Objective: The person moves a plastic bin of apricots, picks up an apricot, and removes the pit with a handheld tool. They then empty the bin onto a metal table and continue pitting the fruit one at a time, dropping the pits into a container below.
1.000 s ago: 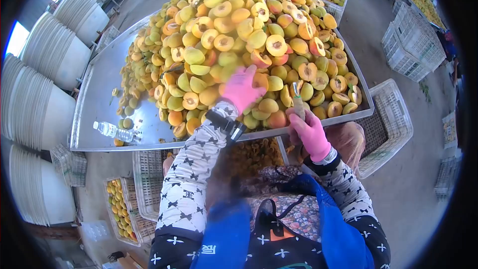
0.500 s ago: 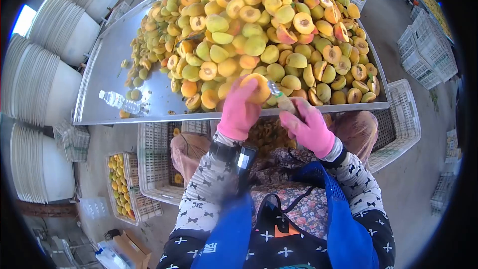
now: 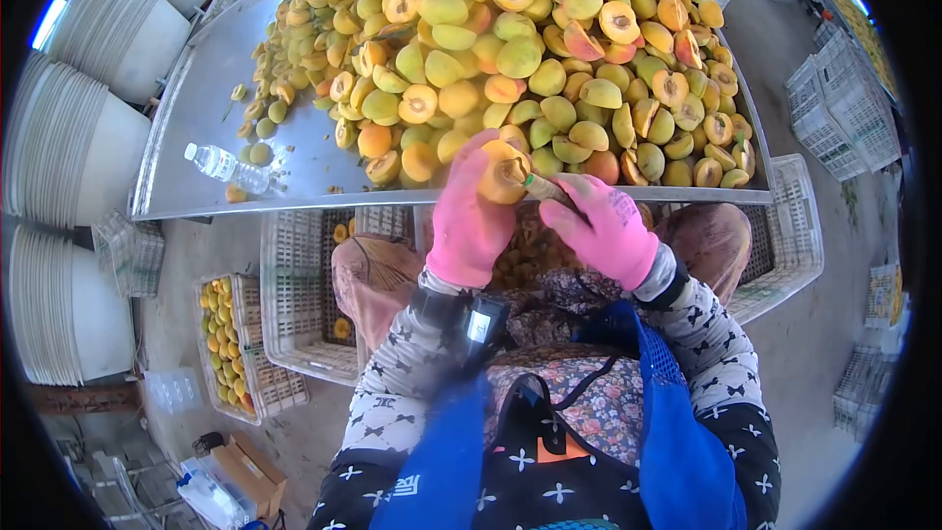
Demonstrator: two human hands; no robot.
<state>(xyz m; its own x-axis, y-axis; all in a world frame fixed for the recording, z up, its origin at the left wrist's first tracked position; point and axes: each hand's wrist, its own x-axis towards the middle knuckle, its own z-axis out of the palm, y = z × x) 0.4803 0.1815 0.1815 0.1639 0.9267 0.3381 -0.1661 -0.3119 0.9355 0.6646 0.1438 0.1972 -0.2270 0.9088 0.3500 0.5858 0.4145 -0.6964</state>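
In my left hand (image 3: 469, 224), gloved in pink, is a peach half (image 3: 497, 177) with its cut face turned toward the right. The gloved fingers wrap round it from the left. My right hand (image 3: 606, 234), also in a pink glove, grips a pitting tool (image 3: 546, 190) by its pale wrapped handle, which has a green band. The tool's metal tip is at the pit in the middle of the cut face and is mostly hidden there. Both hands are over the near edge of a metal table (image 3: 324, 202), just below a big heap of peach halves (image 3: 461, 98).
A plastic bottle (image 3: 228, 169) lies on the table's left. Plastic crates (image 3: 280, 324) stand below the table on both sides, one crate (image 3: 263, 388) holding fruit. Stacked white tubs (image 3: 88, 157) line the left; more crates (image 3: 844, 103) are piled at right.
The tool's metal tip, visible beside the peach half before, has moved into its cut face. The peach half has turned toward the tool. The view has shifted slightly.
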